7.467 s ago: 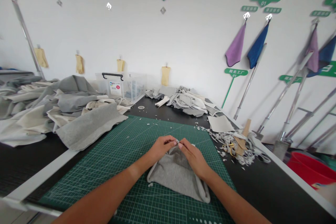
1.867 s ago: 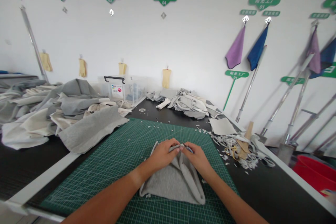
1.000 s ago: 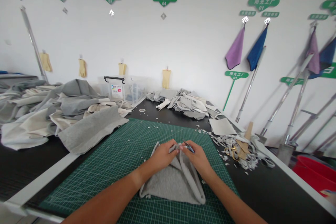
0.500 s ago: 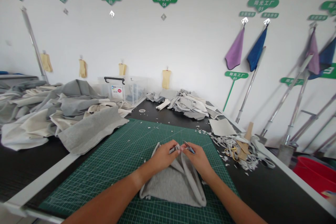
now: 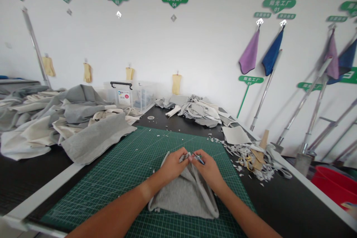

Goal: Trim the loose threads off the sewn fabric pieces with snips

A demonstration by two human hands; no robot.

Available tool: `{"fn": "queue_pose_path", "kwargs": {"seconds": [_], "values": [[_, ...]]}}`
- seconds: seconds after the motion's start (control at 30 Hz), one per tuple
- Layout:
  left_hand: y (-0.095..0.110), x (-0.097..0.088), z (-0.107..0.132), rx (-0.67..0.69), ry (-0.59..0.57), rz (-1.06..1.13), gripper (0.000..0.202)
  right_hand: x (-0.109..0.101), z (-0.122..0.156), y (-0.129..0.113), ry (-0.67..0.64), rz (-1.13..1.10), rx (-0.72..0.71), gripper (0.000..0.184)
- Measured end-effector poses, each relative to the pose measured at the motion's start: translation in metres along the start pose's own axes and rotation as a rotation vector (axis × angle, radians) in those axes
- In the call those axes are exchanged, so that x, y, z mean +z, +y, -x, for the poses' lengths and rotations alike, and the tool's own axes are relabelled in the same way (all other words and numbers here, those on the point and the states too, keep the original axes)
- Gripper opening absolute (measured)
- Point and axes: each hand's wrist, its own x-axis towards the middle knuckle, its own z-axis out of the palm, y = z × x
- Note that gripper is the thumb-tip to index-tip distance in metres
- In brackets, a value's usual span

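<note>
A piece of grey cloth (image 5: 182, 199) lies partly folded on a green cutting mat (image 5: 103, 182), its upper edge gathered up between both hands. My left hand (image 5: 174, 163) is closed, pinching that edge. Close beside it, my right hand (image 5: 205, 167) pinches the cloth at fingertip level and also has a small tool (image 5: 199, 160) in its grip, blue and metallic. Fingers cover much of the tool, so its kind cannot be made out. Fingertips of the two hands almost meet.
Heaped grey and white cloths (image 5: 69, 108) cover the table's left. A smaller cloth pile (image 5: 198, 109) sits at the back. Fabric scraps (image 5: 262, 171), gold-handled scissors (image 5: 245, 163) and brown cardboard (image 5: 258, 158) lie to the right. A clear plastic box (image 5: 146, 95) stands near the wall.
My right hand has turned slightly, and the small tool in it has shifted a little. The cloth and my left hand stay almost where they were.
</note>
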Motion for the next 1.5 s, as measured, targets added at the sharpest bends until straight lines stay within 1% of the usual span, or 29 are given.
{"fn": "queue_pose_path", "kwargs": {"seconds": [0.2, 0.43, 0.67, 0.8, 1.0, 1.13, 1.3, 1.4, 1.5], "values": [[0.003, -0.001, 0.001, 0.016, -0.024, -0.031, 0.018, 0.000, 0.000, 0.001, 0.004, 0.050, 0.012, 0.028], [0.005, -0.003, 0.002, 0.008, -0.040, -0.052, 0.009, 0.001, 0.000, 0.001, -0.012, 0.036, 0.010, 0.028], [0.004, -0.001, 0.002, 0.003, -0.022, 0.005, 0.018, -0.002, -0.003, 0.003, -0.003, -0.017, -0.037, 0.026], [0.003, -0.001, -0.001, 0.040, -0.050, 0.046, 0.019, -0.002, -0.006, 0.009, -0.021, -0.081, -0.058, 0.026], [0.001, -0.002, -0.002, 0.006, -0.031, 0.059, 0.018, -0.001, -0.008, 0.016, -0.006, -0.124, -0.011, 0.029], [-0.001, 0.001, -0.002, -0.026, -0.005, 0.054, 0.024, -0.002, -0.006, 0.011, -0.022, -0.137, -0.011, 0.030], [-0.001, 0.002, -0.001, -0.014, 0.005, 0.036, 0.025, 0.000, -0.001, -0.002, -0.029, -0.095, -0.027, 0.029], [0.002, 0.001, 0.000, -0.004, 0.012, 0.025, 0.022, 0.000, -0.002, -0.001, 0.003, -0.074, -0.005, 0.027], [0.004, -0.001, 0.000, 0.002, -0.011, 0.028, 0.021, 0.000, -0.006, 0.005, 0.038, -0.085, 0.015, 0.029]]}}
